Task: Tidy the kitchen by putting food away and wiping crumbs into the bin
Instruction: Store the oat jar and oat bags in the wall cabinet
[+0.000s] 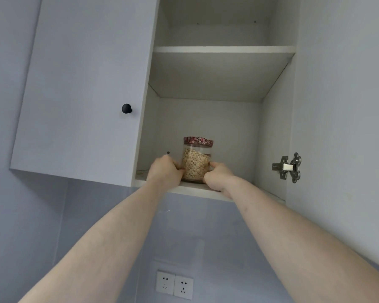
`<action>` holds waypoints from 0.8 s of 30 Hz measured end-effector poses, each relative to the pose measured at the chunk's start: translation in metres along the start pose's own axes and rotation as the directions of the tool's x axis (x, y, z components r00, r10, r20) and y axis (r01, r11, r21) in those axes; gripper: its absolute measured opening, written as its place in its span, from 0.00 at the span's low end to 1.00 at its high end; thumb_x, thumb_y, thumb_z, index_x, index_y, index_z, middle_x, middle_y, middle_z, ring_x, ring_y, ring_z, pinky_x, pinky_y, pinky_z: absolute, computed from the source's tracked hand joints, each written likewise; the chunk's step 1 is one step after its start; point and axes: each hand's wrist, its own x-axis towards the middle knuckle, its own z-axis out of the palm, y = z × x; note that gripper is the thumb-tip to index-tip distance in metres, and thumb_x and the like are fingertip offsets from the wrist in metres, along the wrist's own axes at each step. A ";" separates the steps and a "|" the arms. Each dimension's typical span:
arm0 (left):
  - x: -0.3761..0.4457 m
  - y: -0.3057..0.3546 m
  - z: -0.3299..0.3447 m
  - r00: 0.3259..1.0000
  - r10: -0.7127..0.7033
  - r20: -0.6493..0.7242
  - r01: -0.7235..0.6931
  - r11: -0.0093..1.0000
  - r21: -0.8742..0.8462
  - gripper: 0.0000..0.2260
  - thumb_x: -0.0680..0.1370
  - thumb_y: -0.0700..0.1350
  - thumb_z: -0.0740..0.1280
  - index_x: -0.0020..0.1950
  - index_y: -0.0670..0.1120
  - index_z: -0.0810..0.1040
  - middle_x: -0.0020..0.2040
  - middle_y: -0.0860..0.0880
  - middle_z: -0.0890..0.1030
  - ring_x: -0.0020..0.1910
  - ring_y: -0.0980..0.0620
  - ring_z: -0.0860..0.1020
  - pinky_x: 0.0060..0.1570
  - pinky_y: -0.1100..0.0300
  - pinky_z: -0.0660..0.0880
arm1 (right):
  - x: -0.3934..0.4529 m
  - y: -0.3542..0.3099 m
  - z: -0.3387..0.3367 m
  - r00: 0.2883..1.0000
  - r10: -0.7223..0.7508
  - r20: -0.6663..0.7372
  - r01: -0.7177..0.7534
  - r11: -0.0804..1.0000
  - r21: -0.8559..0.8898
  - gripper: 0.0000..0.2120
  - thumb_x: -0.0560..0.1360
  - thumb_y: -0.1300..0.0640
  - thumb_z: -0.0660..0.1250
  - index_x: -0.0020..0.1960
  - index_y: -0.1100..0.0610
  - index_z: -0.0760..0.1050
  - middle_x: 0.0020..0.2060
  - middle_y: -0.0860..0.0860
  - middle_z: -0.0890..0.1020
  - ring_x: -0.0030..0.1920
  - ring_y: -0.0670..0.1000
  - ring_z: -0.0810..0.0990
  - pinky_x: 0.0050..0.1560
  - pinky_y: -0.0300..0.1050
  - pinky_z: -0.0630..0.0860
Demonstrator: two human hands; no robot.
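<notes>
A clear glass jar (pixel 196 164) filled with pale oats, capped by a red patterned lid (pixel 198 141), stands upright on the bottom shelf (pixel 245 194) of an open wall cabinet. My left hand (pixel 165 170) grips the jar's left side. My right hand (pixel 219 174) grips its right side near the base. Both arms reach up from below. The jar's lower front is partly hidden by my fingers.
The cabinet's left door (pixel 85 88) is closed, with a black knob (pixel 126 108). The right door (pixel 341 106) stands open, its metal hinge (pixel 288 167) showing. An upper shelf (pixel 223 49) holds nothing visible. Two wall sockets (pixel 174 285) sit below on the grey wall.
</notes>
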 end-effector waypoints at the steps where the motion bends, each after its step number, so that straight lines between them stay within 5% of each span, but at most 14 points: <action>1: -0.003 0.001 -0.001 1.000 -0.002 0.005 0.002 1.000 0.023 0.08 0.76 0.52 0.72 0.45 0.50 0.88 0.42 0.48 0.86 0.46 0.45 0.83 0.46 0.57 0.80 | 0.000 0.000 0.000 1.000 0.005 -0.010 -0.005 1.000 0.014 0.26 0.78 0.65 0.63 0.75 0.55 0.70 0.62 0.54 0.81 0.59 0.55 0.80 0.59 0.43 0.76; 7: -0.022 0.009 -0.005 0.999 -0.020 0.031 0.013 0.979 0.202 0.11 0.75 0.49 0.62 0.40 0.48 0.82 0.40 0.48 0.82 0.42 0.42 0.79 0.41 0.57 0.73 | -0.009 -0.001 -0.002 1.000 0.009 -0.028 -0.010 0.999 -0.035 0.26 0.77 0.63 0.63 0.74 0.52 0.71 0.65 0.52 0.80 0.64 0.56 0.79 0.61 0.42 0.76; 12: -0.052 -0.001 -0.008 0.996 0.068 0.049 -0.079 0.957 0.279 0.17 0.81 0.50 0.56 0.39 0.47 0.79 0.45 0.44 0.84 0.46 0.39 0.79 0.47 0.53 0.73 | -0.035 -0.008 0.009 0.991 -0.108 -0.080 0.067 0.911 -0.407 0.26 0.75 0.58 0.63 0.73 0.52 0.70 0.67 0.54 0.77 0.67 0.58 0.76 0.63 0.49 0.74; 14: -0.067 -0.010 -0.014 0.987 0.135 0.088 -0.155 0.947 0.280 0.18 0.84 0.52 0.54 0.45 0.50 0.80 0.54 0.44 0.85 0.57 0.39 0.78 0.60 0.51 0.71 | -0.050 -0.006 0.015 0.980 -0.162 -0.112 0.087 0.866 -0.493 0.20 0.79 0.55 0.59 0.71 0.54 0.71 0.66 0.55 0.76 0.66 0.59 0.76 0.60 0.50 0.72; 16: -0.084 -0.019 -0.020 0.970 0.211 0.120 -0.237 0.924 0.298 0.16 0.85 0.53 0.55 0.65 0.50 0.79 0.70 0.46 0.78 0.72 0.41 0.70 0.73 0.50 0.63 | -0.067 0.003 0.021 0.959 -0.237 -0.155 0.117 0.829 -0.548 0.18 0.83 0.51 0.53 0.65 0.55 0.74 0.64 0.56 0.77 0.62 0.60 0.78 0.58 0.52 0.70; 18: -0.111 -0.028 -0.029 0.953 0.252 0.167 -0.294 0.899 0.323 0.24 0.85 0.52 0.58 0.80 0.46 0.64 0.81 0.47 0.65 0.80 0.45 0.60 0.79 0.53 0.55 | -0.084 0.015 0.027 0.946 -0.298 -0.126 0.154 0.758 -0.634 0.20 0.83 0.47 0.53 0.67 0.55 0.74 0.66 0.55 0.77 0.64 0.59 0.76 0.63 0.53 0.67; 21: -0.164 -0.036 -0.038 0.922 0.322 0.215 -0.374 0.882 0.287 0.30 0.84 0.51 0.61 0.84 0.45 0.55 0.83 0.46 0.57 0.81 0.45 0.57 0.79 0.52 0.54 | -0.112 0.042 0.036 0.890 -0.453 -0.058 0.305 0.685 -0.662 0.29 0.80 0.47 0.62 0.78 0.55 0.64 0.78 0.54 0.65 0.77 0.58 0.63 0.77 0.56 0.57; 24: -0.229 -0.059 -0.035 0.888 0.362 0.283 -0.435 0.860 0.266 0.32 0.81 0.50 0.65 0.83 0.45 0.58 0.82 0.47 0.60 0.80 0.46 0.59 0.78 0.55 0.54 | -0.163 0.076 0.056 0.903 -0.430 -0.012 0.392 0.834 -0.387 0.30 0.79 0.52 0.67 0.79 0.54 0.65 0.80 0.53 0.60 0.80 0.56 0.59 0.79 0.53 0.58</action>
